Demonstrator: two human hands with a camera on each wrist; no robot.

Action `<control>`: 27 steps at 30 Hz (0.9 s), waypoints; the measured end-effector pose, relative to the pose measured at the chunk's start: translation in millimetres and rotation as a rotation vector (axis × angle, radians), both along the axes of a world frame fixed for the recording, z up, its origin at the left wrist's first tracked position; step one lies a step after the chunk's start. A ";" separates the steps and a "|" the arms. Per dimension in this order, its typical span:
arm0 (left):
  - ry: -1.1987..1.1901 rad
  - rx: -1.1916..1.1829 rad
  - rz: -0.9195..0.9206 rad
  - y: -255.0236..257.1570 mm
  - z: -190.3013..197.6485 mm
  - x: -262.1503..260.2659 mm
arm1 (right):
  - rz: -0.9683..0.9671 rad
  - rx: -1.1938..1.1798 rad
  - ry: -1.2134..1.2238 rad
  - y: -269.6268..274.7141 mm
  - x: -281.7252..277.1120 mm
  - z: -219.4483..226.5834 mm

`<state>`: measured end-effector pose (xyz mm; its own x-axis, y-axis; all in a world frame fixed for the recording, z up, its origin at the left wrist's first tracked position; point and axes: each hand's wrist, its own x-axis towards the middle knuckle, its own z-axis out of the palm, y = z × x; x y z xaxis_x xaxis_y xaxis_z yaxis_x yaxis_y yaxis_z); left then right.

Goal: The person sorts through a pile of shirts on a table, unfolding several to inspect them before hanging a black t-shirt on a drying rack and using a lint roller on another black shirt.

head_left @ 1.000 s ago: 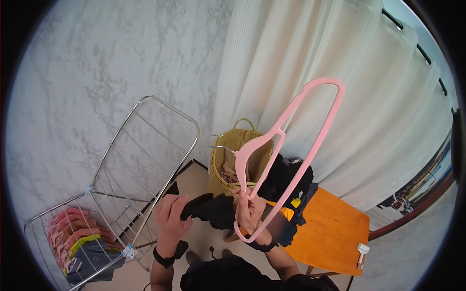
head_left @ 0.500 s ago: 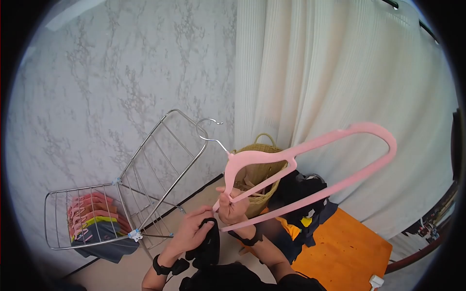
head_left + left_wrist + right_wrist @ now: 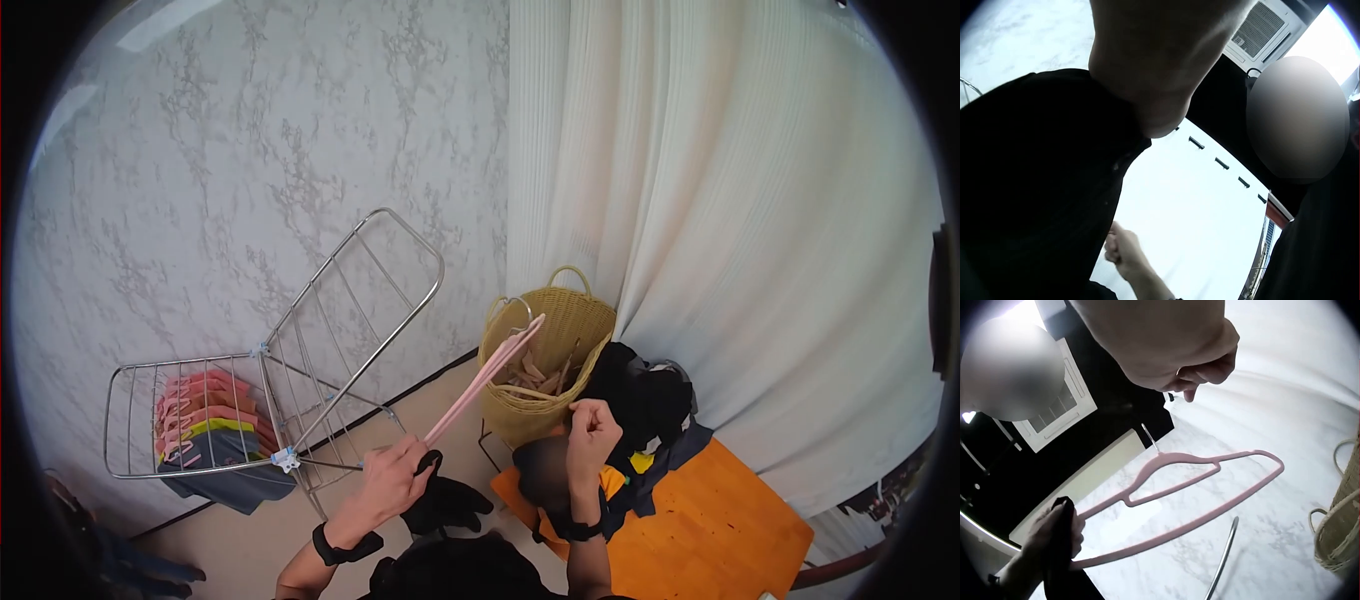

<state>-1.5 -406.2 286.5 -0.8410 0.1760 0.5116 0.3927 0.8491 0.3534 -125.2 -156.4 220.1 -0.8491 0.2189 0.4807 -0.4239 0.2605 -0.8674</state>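
Observation:
In the head view my left hand (image 3: 392,478) grips one end of a pink hanger (image 3: 478,388) together with a black garment (image 3: 447,505), which hangs below it. The hanger is seen nearly edge-on there, its metal hook at the upper end. From the right wrist view, the hanger (image 3: 1172,534) shows its full outline, with the left hand (image 3: 1054,534) and black cloth at its end. My right hand (image 3: 592,440) is off the hanger, fingers curled, above the dark clothes by the basket; nothing shows in it.
A wicker basket (image 3: 545,405) holds more hangers. Dark clothes (image 3: 640,400) lie beside it on an orange table (image 3: 710,520). On the left stands a metal drying rack (image 3: 345,385) with clothes (image 3: 225,470) on pink hangers. Someone's legs (image 3: 150,570) show at lower left.
My right hand has let go of the hanger and moved right. The left hand has taken hold of the hanger's end along with the black garment, and the hanger has turned edge-on.

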 end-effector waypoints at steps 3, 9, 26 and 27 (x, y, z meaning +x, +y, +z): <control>-0.026 -0.083 0.003 2.5 -13.8 5.9 | -0.019 0.061 0.083 -18.1 11.2 64.4; -0.057 -0.136 -0.015 2.1 -15.6 22.4 | 0.179 0.201 0.245 -38.4 -24.2 59.6; -0.444 0.207 -0.040 -53.2 17.9 25.5 | 1.405 -0.070 -0.609 -14.4 -52.7 21.3; -0.451 0.207 -0.040 -54.3 18.1 21.1 | 1.405 0.091 -0.631 -21.8 -47.5 20.4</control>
